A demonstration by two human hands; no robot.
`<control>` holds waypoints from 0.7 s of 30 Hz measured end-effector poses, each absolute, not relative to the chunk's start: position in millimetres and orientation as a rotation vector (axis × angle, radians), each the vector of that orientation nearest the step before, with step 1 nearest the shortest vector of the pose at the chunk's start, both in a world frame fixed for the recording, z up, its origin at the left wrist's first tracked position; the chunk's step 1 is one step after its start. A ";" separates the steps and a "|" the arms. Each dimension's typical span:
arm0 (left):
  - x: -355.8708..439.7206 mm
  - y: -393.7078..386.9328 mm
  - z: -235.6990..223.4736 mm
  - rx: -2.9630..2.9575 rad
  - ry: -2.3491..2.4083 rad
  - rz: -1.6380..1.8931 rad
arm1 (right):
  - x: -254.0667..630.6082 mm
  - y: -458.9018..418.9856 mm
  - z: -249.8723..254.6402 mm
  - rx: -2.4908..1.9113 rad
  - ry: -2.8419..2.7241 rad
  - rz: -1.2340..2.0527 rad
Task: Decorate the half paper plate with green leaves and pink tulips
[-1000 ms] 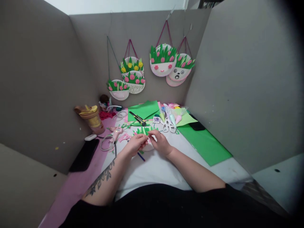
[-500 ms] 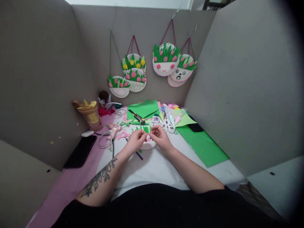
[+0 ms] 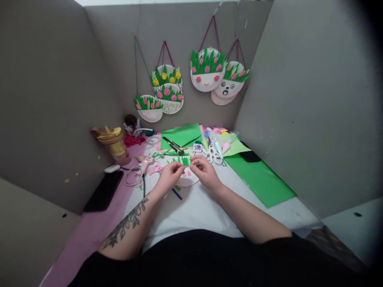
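Note:
Both hands are close together over a white paper plate (image 3: 189, 182) on the table. Green paper leaves (image 3: 185, 161) stand along its far part, and small pink paper pieces (image 3: 186, 174) lie on its white face. My left hand (image 3: 172, 175) is closed, thumb and forefinger pinched at the plate's left side. My right hand (image 3: 205, 170) is likewise closed in a pinch, its fingertips a little apart from the left ones. Whatever sits between the fingertips is too small to make out. A dark blue pen (image 3: 177, 194) pokes out below the left hand.
A yellow-black box cutter (image 3: 173, 146) lies on green paper behind the plate. White scissors (image 3: 214, 154) and piping bags (image 3: 218, 146) are to the right, green sheets (image 3: 260, 181) further right. At left are a pink glue gun (image 3: 145, 163), a phone (image 3: 103, 191) and a cup (image 3: 115, 145). Decorated plates (image 3: 208, 81) hang behind.
The view has shifted slightly. Both hands stay pinched above the plate, with the fingertips a little differently placed; more of the pink pieces shows between them.

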State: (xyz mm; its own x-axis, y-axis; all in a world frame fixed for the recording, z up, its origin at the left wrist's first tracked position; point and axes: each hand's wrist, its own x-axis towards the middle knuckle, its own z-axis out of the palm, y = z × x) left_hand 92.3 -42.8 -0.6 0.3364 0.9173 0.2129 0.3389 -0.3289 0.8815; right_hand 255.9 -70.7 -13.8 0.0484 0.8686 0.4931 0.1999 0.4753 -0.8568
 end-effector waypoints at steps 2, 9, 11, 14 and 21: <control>92.1 -42.6 -0.7 1.869 1.116 0.977 | 256.0 -71.3 -12.8 -1.030 -1.497 0.655; 93.3 -46.7 2.2 1.804 1.116 0.933 | 251.6 -71.2 -12.3 -1.099 -1.498 0.599; 93.4 -47.8 2.9 1.790 1.110 0.926 | 251.6 -70.7 -12.5 -1.100 -1.500 0.588; 93.7 -49.1 3.8 1.782 1.106 0.921 | 251.8 -70.0 -13.1 -1.103 -1.503 0.586; 94.6 -50.9 4.9 1.759 1.095 0.924 | 251.0 -68.7 -15.2 -1.104 -1.506 0.600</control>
State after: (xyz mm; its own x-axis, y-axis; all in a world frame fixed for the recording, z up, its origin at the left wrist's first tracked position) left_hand 94.6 -50.9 4.9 0.3450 0.9267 0.1492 0.3027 -0.2603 0.9169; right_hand 251.0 -68.7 -15.2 0.0564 0.8797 0.4721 0.3136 0.4333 -0.8449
